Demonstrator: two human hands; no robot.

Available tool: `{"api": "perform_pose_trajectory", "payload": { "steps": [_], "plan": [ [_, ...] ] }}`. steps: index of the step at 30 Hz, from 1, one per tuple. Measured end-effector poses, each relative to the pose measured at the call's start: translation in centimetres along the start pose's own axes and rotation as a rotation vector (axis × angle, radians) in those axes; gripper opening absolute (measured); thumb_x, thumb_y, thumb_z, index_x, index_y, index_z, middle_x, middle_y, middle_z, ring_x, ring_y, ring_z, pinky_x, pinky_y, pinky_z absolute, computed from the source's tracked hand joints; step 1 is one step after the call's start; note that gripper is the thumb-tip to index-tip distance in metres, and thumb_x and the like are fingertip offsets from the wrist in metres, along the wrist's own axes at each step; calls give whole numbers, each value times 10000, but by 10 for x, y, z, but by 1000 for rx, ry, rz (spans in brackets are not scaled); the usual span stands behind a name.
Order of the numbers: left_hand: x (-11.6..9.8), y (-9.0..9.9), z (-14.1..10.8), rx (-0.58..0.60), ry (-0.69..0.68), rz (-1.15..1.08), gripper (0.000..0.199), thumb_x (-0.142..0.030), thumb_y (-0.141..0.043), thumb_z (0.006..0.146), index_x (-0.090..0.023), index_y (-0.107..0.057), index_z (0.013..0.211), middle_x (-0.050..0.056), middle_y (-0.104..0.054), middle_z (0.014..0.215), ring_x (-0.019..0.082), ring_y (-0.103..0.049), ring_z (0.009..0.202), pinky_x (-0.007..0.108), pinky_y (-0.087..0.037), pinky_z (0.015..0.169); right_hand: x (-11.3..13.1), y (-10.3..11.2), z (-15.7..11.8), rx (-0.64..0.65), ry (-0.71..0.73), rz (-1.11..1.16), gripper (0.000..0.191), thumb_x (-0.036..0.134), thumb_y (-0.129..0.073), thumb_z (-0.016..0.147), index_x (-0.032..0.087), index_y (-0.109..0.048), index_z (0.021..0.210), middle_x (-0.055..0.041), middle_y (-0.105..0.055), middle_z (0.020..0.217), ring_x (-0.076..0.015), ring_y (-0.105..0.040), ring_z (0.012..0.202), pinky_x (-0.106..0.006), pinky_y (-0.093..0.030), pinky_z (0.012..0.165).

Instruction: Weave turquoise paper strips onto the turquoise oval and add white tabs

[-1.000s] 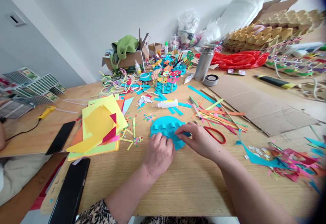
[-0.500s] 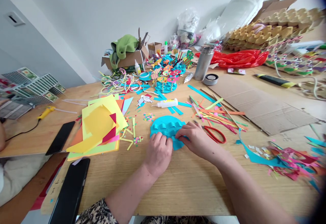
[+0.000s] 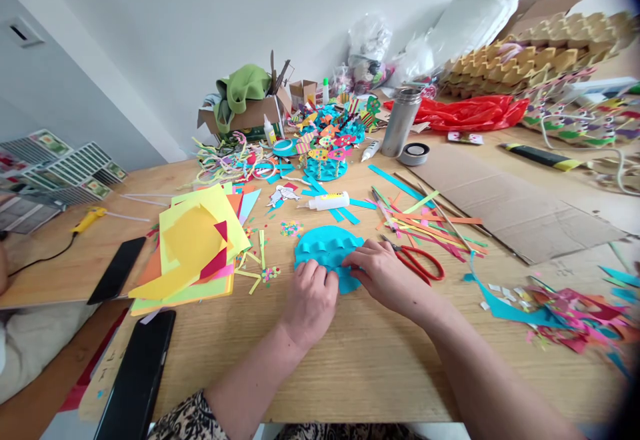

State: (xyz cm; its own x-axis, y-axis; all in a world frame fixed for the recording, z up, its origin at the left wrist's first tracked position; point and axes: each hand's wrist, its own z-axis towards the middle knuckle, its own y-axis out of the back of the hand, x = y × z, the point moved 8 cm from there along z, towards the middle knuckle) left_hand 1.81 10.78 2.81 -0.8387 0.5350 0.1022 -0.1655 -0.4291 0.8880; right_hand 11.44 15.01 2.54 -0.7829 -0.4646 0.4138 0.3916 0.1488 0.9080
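Note:
A round blue paper piece [image 3: 327,240] with wavy raised strips lies on the wooden table in front of me. My left hand [image 3: 313,297] rests on its lower left edge, fingers curled down and closed on the blue paper. On the right side of the piece, my right hand [image 3: 383,270] has its fingers bent together, pinching the paper near a raised strip. The fingertips of both hands are partly hidden. Just right of my right hand lie red-handled scissors [image 3: 423,263]. A white glue bottle [image 3: 327,201] lies behind the blue piece.
Yellow paper sheets [image 3: 195,247] and a black phone [image 3: 137,373] lie at left. Coloured strips [image 3: 430,223], cardboard [image 3: 510,207] and paper scraps [image 3: 575,317] are at right. A metal flask [image 3: 401,123] stands behind. Another person's arm [image 3: 65,373] shows at far left.
Both hands stay at nearly the same places on the blue paper. My right hand's fingers have shifted very slightly. The camera view has moved a little.

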Motion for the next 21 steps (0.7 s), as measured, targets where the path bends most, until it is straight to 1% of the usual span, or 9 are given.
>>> {"api": "perform_pose_trajectory", "payload": {
  "steps": [5, 14, 16, 18, 21],
  "plan": [
    [-1, 0, -1, 11, 3, -12, 173, -163, -563, 870, -186, -562, 699, 34, -565, 670, 216, -547, 741, 352, -428, 673, 2, -2, 1, 12, 33, -14, 177, 73, -586, 855, 199, -710, 841, -34, -708, 835, -202, -535, 865, -322, -286, 750],
    [-1, -1, -1, 53, 2, -13, 126, -162, -556, 879, -184, -576, 756, 39, -567, 695, 222, -544, 764, 358, -426, 686, 3, -2, 1, 11, 39, -18, 197, 74, -572, 866, 207, -713, 839, -42, -704, 834, -201, -537, 871, -322, -296, 754],
    [-2, -2, -2, 86, 7, -16, 90, -166, -546, 885, -178, -594, 810, 43, -572, 718, 226, -542, 775, 363, -428, 687, 3, -2, 1, 16, 39, -24, 205, 75, -562, 871, 208, -715, 844, -45, -705, 840, -204, -538, 871, -324, -298, 757],
    [-4, -2, -3, 132, 9, -17, 82, -174, -535, 892, -164, -614, 909, 50, -579, 753, 231, -539, 791, 370, -433, 690, 3, -2, 1, 25, 36, -27, 206, 81, -556, 878, 208, -718, 856, -47, -706, 846, -208, -539, 875, -328, -300, 766],
    [-9, -1, -4, 207, 2, -15, 229, -189, -520, 899, -145, -600, 1109, 69, -586, 819, 247, -535, 839, 387, -444, 714, 3, -3, 1, 41, 20, -24, 195, 110, -555, 892, 208, -723, 885, -50, -708, 864, -216, -538, 883, -336, -302, 773]
  ]
}}
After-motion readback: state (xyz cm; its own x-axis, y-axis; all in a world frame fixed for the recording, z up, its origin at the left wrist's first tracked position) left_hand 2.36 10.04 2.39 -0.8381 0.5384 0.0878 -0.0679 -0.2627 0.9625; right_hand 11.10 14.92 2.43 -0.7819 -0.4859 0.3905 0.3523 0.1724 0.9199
